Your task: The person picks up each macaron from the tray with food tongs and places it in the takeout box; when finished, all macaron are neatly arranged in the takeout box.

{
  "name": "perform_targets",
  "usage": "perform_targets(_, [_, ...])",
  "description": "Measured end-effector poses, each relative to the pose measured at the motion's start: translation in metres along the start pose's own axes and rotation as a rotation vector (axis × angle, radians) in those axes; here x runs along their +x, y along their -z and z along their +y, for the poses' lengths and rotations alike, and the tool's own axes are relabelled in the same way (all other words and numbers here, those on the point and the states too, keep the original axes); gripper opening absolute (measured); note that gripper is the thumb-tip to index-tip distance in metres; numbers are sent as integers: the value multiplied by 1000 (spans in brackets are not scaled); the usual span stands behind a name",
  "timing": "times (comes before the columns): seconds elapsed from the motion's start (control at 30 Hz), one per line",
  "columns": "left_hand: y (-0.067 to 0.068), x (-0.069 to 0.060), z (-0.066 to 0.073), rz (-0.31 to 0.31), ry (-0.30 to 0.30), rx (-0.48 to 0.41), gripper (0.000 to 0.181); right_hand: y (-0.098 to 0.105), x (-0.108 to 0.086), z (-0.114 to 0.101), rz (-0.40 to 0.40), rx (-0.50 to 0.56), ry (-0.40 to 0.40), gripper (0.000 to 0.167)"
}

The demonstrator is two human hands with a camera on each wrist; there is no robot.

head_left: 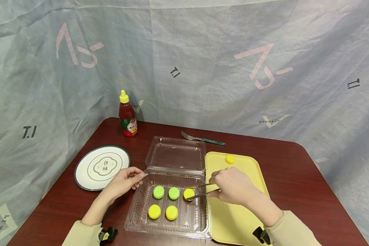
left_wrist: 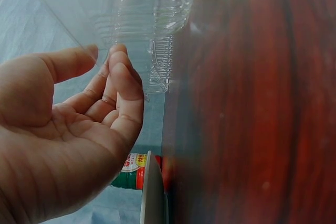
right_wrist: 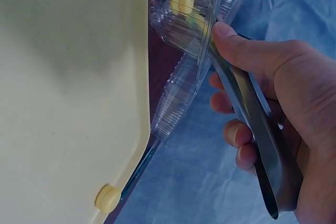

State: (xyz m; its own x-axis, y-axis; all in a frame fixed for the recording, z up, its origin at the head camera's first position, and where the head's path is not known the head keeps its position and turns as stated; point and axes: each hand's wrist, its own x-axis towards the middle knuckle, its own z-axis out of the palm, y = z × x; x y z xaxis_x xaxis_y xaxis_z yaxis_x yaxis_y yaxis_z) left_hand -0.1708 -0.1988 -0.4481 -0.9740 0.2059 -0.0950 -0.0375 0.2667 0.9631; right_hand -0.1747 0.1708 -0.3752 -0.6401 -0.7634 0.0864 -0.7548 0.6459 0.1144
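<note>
My right hand [head_left: 233, 186] grips metal tongs [right_wrist: 252, 119]. Their serrated tips lie around a yellow macaron [head_left: 189, 193] at the right of the clear plastic box [head_left: 166, 229]. Two green macarons [head_left: 166, 192] sit to its left in the box, with two yellow macarons [head_left: 163, 212] in the nearer row. At the box's left rim my left hand [head_left: 126, 181] pinches the edge between thumb and fingers, as the left wrist view shows. The box's lid [head_left: 176, 155] is folded back flat behind it.
The yellow tray [head_left: 230, 218] stands against the box's right side, with one yellow macaron [head_left: 230, 159] at its far end. To the left lies a white plate [head_left: 89, 171]. A sauce bottle [head_left: 127, 118] and a fork [head_left: 206, 139] are at the back.
</note>
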Motion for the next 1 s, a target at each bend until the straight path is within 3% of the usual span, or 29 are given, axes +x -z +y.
perform_targets(1.0, [0, 0, 0, -3, 0, 4, 20, 0, 3, -4, -1, -34, -21, 40])
